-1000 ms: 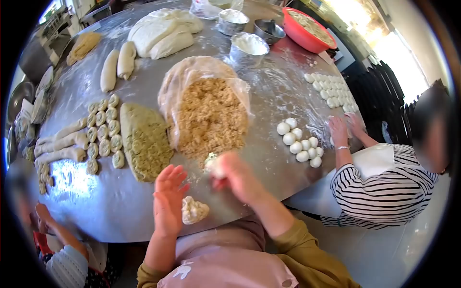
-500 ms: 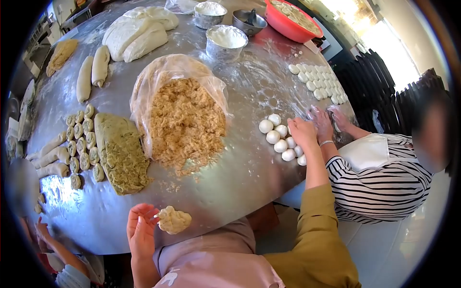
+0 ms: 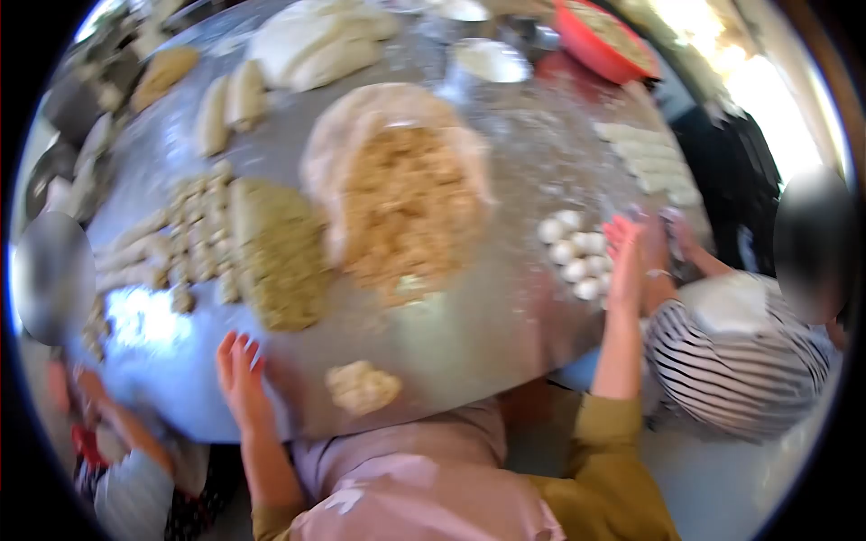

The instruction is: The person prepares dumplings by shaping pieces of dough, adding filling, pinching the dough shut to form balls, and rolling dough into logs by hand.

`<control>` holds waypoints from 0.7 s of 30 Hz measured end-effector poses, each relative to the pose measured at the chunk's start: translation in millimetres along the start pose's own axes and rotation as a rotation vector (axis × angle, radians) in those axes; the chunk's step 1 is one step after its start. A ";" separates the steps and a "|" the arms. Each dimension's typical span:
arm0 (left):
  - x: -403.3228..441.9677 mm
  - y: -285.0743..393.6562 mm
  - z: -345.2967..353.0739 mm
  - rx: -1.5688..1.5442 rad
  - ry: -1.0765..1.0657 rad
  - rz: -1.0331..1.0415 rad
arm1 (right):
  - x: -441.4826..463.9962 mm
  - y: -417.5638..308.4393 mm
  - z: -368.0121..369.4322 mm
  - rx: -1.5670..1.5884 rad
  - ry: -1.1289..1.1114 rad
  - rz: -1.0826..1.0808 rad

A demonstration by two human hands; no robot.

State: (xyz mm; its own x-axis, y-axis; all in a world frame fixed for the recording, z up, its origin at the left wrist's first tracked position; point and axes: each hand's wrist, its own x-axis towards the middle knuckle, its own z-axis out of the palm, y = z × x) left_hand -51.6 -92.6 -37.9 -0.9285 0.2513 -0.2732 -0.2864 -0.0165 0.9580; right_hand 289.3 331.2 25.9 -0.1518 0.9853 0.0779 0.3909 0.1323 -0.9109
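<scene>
Just beside right hand [image 3: 626, 242], dough balls [image 3: 575, 270]

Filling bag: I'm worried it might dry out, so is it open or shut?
Open: the bag is drawn back, leaving the crumbly filling exposed.

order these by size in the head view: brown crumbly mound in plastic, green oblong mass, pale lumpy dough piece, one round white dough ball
Largest to smallest:
1. Brown crumbly mound
2. Green oblong mass
3. Pale lumpy dough piece
4. Round white dough ball
</scene>
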 end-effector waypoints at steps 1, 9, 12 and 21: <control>17.1 -16.2 -12.5 0.126 0.127 0.085 | -20.6 -11.3 18.8 -0.005 -0.092 -0.093; 94.9 -12.5 -32.8 0.861 0.655 0.372 | -151.6 -62.3 138.3 -0.315 -0.585 -0.496; 126.2 3.8 -38.1 0.943 0.734 0.252 | -172.4 -74.3 154.9 -0.258 -0.681 -0.573; 127.8 22.1 -44.0 0.553 0.426 0.277 | -198.0 -105.7 218.9 -0.241 -0.669 -0.848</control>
State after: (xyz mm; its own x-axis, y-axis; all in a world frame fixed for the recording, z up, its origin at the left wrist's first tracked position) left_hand -187.0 -103.4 -55.5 -0.9926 -0.0892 0.0820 0.0277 0.4920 0.8702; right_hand 79.3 98.6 18.1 -0.8859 0.3174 0.3383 0.0831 0.8261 -0.5574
